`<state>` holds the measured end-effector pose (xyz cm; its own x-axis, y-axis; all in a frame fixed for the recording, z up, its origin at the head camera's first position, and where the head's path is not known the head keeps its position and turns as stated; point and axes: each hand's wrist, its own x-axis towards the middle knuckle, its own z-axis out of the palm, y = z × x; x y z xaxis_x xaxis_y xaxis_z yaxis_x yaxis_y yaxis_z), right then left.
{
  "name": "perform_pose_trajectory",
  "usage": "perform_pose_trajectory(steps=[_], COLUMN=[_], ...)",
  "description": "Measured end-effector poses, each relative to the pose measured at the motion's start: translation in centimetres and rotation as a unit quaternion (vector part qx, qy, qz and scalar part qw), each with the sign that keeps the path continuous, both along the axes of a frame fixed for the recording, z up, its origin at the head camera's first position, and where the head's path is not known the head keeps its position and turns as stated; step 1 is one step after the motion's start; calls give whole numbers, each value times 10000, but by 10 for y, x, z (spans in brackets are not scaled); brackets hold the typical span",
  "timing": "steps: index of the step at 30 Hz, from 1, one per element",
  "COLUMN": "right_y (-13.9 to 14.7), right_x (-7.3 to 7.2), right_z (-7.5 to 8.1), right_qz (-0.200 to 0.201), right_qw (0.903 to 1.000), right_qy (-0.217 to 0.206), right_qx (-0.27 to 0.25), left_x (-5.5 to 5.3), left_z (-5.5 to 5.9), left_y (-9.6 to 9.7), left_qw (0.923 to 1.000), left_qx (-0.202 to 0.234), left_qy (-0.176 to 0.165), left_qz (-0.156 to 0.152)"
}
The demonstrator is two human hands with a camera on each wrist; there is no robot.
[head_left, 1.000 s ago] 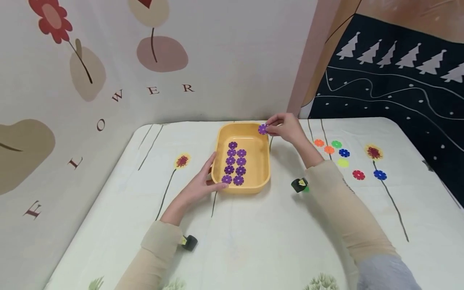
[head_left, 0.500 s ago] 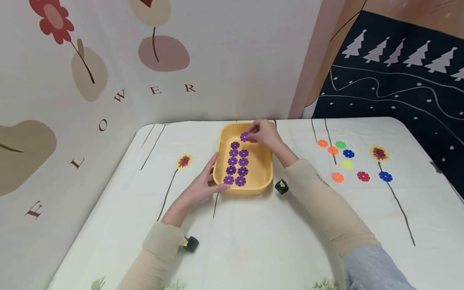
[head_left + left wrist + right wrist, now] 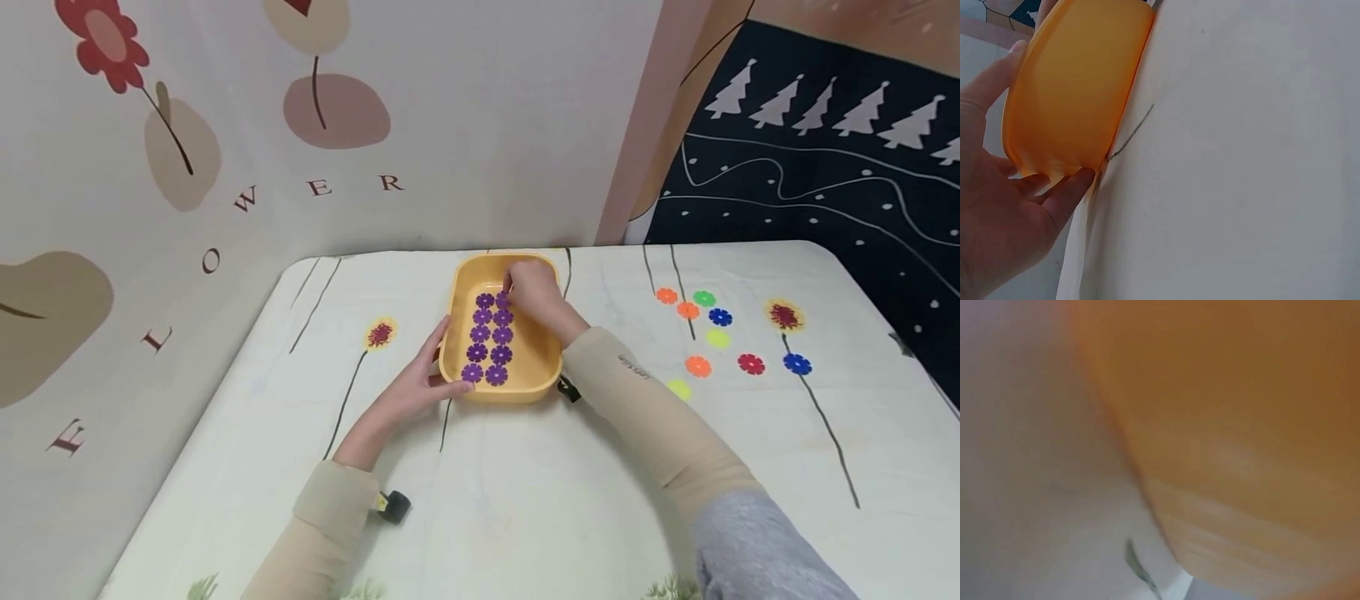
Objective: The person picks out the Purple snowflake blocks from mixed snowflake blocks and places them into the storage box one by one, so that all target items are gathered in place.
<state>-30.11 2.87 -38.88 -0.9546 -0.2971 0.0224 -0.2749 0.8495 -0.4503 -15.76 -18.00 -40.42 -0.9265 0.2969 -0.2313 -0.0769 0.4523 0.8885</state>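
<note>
A yellow plastic tray sits on the cloth-covered table. On its floor lie two columns of purple flower-shaped plastic discs. My left hand holds the tray at its left side, thumb over the near-left rim; the left wrist view shows fingers against the tray's outer wall. Inside the tray's far part, my right hand pinches a purple flower-shaped disc at the far end of the right-hand column. Its fingertips are partly hidden. The right wrist view is blurred and mostly filled by the tray wall.
Loose discs lie right of the tray: orange, green, blue, red and yellow. Another yellow disc lies beside the right sleeve. A printed cloth wall stands behind the table.
My right hand has carried the purple disc from above the tray's far-right corner, leftward and then down to the end of the right-hand column. My left hand keeps its hold on the tray.
</note>
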Motion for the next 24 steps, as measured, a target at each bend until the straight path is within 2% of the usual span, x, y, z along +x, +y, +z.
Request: perform_pose_trajectory(steps=[6,16,19,24], right_y=[-3,-5,-2,12], right_x=[1,6,9,14], right_z=[-5,-3,2,26], right_qz=[-195,-184,-189,-118], right_qw=[9995,9980,9987,9988], right_qy=[-209,-315,-286,-270], right_qx=[153,520,385,-401], left_x=[1,3,3,2], left_z=[0,0,0,2], left_y=[1,0,1,-1], left_qw=[10000,10000,10000,9998], left_qx=[-55,-61,-88,-186], left_qy=[3,-41,-33,88], left_qz=[7,43,-4,-4])
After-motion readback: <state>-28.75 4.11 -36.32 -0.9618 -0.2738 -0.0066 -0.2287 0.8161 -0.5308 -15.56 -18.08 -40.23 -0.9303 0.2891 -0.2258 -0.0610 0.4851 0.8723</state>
